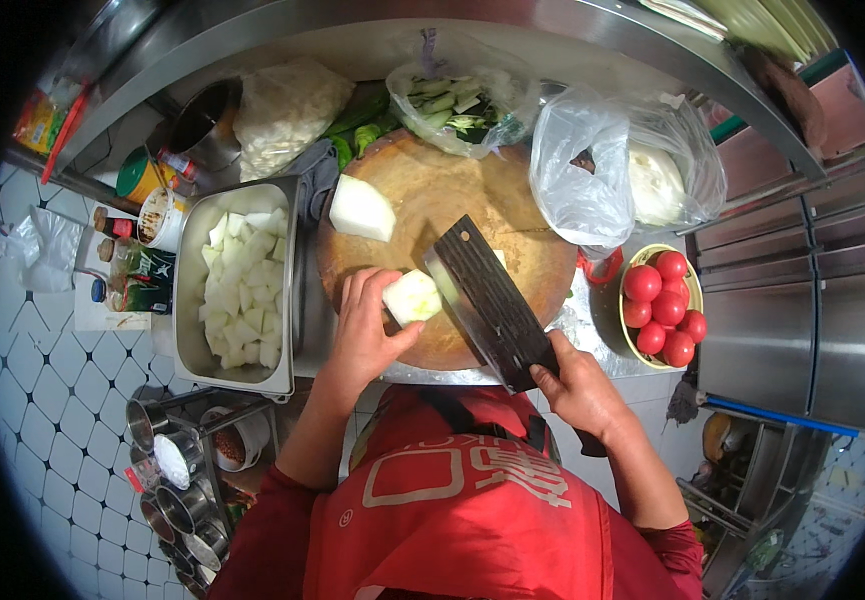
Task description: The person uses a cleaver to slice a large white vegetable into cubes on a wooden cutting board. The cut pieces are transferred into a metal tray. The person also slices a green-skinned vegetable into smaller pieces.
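My left hand (365, 319) grips a pale piece of winter melon (413, 298) near the front of a round wooden chopping block (417, 180). In my right hand (579, 382) is a dark-bladed Chinese cleaver (489, 300), tilted over the block, its edge side close to the held piece. A sliver of pale melon (499, 257) shows behind the blade; the rest of it is hidden. Farther back on the block's left lies a larger melon chunk (363, 208). Left of the block, a steel pan (183, 330) holds many cut melon pieces (245, 292).
A bowl (630, 337) of tomatoes (667, 296) stands at the right. Plastic bags (579, 165) of vegetables crowd the back beneath a steel shelf (402, 15). A grey cloth (316, 176), a white tub (161, 217) and bottles (140, 259) sit left. Metal pots (185, 506) fill a lower rack.
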`<state>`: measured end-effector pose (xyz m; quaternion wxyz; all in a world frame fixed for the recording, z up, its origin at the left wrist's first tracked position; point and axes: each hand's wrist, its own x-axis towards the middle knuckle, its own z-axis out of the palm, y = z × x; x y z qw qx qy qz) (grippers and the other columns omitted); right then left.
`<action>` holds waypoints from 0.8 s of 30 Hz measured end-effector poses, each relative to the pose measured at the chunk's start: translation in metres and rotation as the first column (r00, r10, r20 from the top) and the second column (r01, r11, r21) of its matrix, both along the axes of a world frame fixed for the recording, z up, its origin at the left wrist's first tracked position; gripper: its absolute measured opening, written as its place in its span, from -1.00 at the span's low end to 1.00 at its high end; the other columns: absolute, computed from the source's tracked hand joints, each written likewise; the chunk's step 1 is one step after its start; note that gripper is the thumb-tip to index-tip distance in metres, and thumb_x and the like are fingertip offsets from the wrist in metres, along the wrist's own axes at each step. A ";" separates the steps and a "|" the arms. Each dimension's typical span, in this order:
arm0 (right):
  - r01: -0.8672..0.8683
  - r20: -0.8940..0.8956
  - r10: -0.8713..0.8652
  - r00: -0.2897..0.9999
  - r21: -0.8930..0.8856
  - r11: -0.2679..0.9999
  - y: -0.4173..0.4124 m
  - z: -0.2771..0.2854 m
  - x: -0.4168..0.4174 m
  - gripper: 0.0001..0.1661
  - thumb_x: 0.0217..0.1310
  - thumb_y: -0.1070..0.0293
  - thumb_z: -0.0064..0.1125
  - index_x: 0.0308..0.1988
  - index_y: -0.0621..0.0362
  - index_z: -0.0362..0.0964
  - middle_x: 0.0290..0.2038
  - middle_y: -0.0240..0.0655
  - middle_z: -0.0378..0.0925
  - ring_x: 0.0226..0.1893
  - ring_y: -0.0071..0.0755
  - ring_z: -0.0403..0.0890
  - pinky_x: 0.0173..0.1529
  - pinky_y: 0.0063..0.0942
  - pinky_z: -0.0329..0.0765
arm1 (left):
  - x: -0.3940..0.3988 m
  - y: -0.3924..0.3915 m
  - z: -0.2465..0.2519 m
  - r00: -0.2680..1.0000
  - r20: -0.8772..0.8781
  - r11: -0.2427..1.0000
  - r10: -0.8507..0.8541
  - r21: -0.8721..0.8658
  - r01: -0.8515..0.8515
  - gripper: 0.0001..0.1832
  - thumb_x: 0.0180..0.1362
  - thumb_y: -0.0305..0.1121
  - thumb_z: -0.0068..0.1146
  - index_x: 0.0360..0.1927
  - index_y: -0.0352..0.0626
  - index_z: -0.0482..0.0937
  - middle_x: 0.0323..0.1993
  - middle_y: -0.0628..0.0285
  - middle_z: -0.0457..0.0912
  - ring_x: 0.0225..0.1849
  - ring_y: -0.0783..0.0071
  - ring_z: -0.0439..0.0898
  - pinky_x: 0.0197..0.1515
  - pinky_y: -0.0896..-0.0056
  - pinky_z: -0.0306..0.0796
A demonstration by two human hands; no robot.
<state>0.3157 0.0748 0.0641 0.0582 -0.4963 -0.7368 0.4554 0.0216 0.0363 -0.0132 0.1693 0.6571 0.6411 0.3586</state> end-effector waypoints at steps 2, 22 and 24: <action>-0.023 0.006 0.023 1.000 0.012 1.000 -0.002 -0.002 -0.001 -0.63 0.26 0.44 0.15 0.00 0.29 0.23 -0.43 0.17 0.53 -0.32 0.35 0.57 -0.27 -0.01 0.44 | -0.001 0.001 -0.001 1.000 0.021 1.000 -0.011 0.001 0.011 -0.26 -0.21 -0.51 0.47 0.13 -0.18 0.38 0.06 0.06 0.41 0.08 0.11 0.39 -0.02 0.24 0.41; -0.113 -0.034 0.112 0.993 -0.025 0.993 0.052 0.020 -0.001 -0.68 0.34 0.43 0.13 0.01 0.30 0.26 -0.61 -0.36 0.36 -0.66 -0.52 0.43 -0.54 -0.46 0.35 | -0.012 0.003 -0.002 0.978 0.105 0.984 -0.178 0.029 0.176 -0.22 -0.18 -0.49 0.38 0.21 -0.18 0.34 0.11 -0.03 0.38 0.16 -0.05 0.37 0.23 0.07 0.30; -0.108 -0.050 0.106 0.993 -0.030 0.994 0.049 0.020 -0.001 -0.69 0.34 0.44 0.13 -0.01 0.29 0.27 -0.62 -0.36 0.35 -0.67 -0.49 0.42 -0.54 -0.45 0.34 | -0.016 0.001 -0.006 0.968 0.183 0.985 -0.174 0.018 0.174 -0.22 -0.20 -0.53 0.36 0.22 -0.18 0.37 0.11 0.00 0.40 0.18 0.01 0.38 0.25 0.12 0.29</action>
